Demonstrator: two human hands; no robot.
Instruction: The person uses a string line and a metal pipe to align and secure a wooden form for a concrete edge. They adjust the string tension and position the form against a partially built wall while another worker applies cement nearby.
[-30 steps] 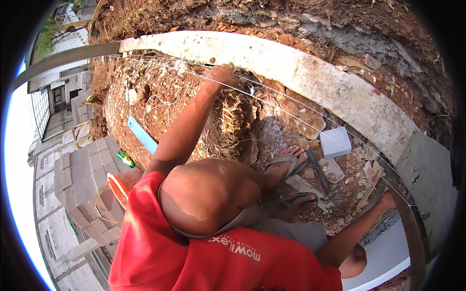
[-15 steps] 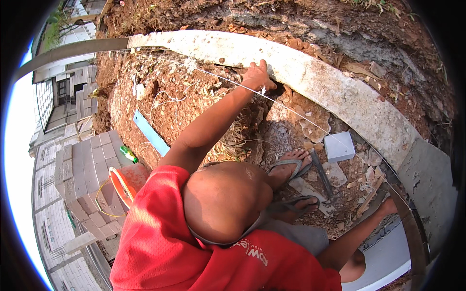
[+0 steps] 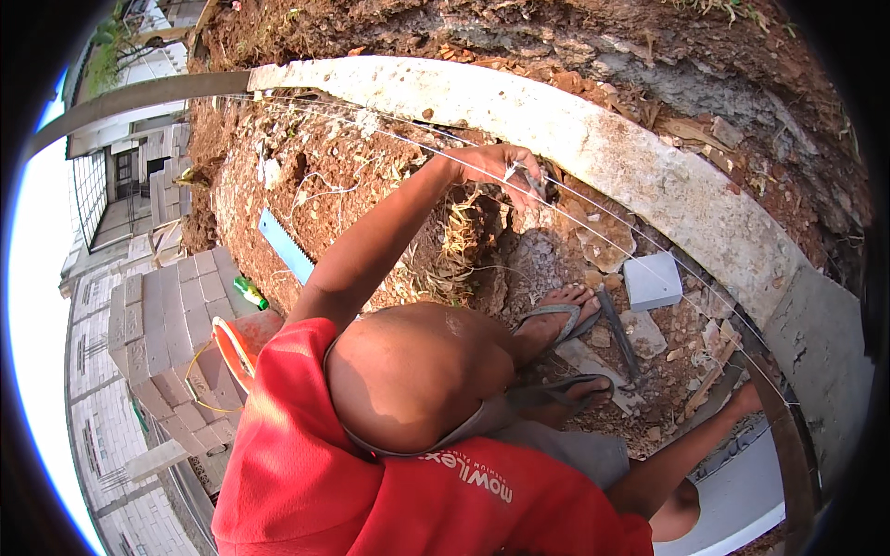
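You're apparently fiddling with the white string [image 3: 408, 141] beside the far pale beam [image 3: 556, 116], left hand [image 3: 508, 170] curling right there, right hand [image 3: 749, 398] reaching right, can't tell if either grip's clamping, so it's probably calling for gentle fingers next.

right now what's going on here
Someone in a red shirt crouches beside a pale beam. Their left hand is at the white strings running alongside it; what it holds, if anything, is unclear. The right hand is off to the right, its grip hidden. A blue saw and a pale block lie on the ground.
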